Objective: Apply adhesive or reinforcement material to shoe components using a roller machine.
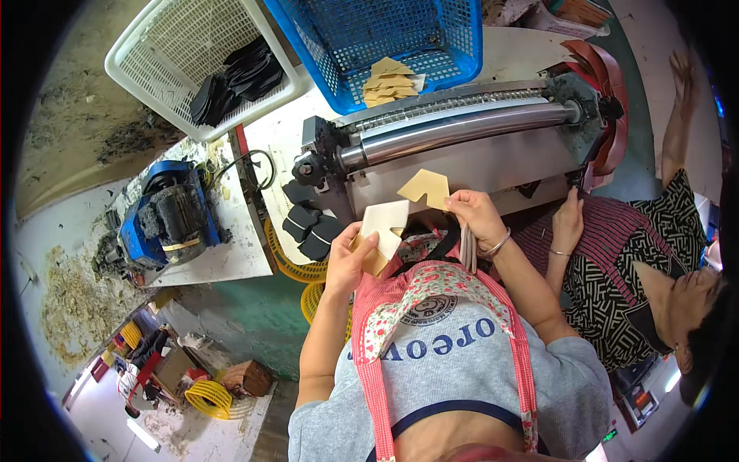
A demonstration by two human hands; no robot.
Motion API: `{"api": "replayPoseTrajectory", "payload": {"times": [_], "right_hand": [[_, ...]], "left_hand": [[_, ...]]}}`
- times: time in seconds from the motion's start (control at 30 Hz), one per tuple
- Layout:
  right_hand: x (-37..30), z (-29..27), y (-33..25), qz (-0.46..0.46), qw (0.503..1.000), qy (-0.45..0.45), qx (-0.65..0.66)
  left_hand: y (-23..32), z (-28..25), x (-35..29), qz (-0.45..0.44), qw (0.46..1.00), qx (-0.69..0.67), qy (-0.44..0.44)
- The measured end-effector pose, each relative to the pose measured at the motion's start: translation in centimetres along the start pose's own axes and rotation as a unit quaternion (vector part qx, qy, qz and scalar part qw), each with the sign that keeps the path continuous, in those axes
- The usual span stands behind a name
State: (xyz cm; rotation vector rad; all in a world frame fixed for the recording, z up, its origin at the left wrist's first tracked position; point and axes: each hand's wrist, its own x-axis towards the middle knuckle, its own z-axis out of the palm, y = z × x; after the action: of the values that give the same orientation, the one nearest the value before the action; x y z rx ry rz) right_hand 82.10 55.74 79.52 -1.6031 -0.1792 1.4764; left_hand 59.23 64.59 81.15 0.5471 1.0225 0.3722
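Note:
My left hand (348, 258) grips a few flat cut pieces with a notch in one side. The top piece (381, 223) is cream white, and a tan one shows below it. Between the thumb and fingers of my right hand (479, 219), a tan notched piece (426, 187) is pinched at its corner, in front of the roller machine. A stack of pale edges (467, 250) hangs under that hand, apparently held by its other fingers. Several black padded pieces (315, 231) lie on the table left of my left hand.
A roller machine (469, 135) with a steel roller spans the table ahead. Behind it stand a blue basket (308, 46) with tan pieces and a white basket (123, 65) with black pieces. A blue motor (173, 215) sits left. A co-worker's hand (568, 222) is close on the right.

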Motion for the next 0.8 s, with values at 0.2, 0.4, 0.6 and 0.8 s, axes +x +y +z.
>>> {"api": "replayPoseTrajectory", "payload": {"times": [0.2, 0.4, 0.6, 0.8], "right_hand": [[1.9, 1.7, -2.2, -0.007, 0.996, 0.014, 0.083], [-0.2, 1.9, -3.1, -0.051, 0.983, -0.171, -0.049], [-0.9, 1.4, -0.8, -0.008, 0.987, -0.151, 0.062], [-2.5, 1.6, 1.7, 0.001, 0.977, -0.182, 0.106]], "left_hand": [[0.2, 0.7, 0.7, 0.029, 0.995, 0.089, -0.029], [0.6, 2.8, 0.4, 0.046, 0.994, 0.083, -0.056], [-0.7, 3.3, -0.2, 0.012, 0.995, -0.052, -0.078], [-3.2, 1.8, -1.3, 0.051, 0.993, 0.107, -0.014]]}}
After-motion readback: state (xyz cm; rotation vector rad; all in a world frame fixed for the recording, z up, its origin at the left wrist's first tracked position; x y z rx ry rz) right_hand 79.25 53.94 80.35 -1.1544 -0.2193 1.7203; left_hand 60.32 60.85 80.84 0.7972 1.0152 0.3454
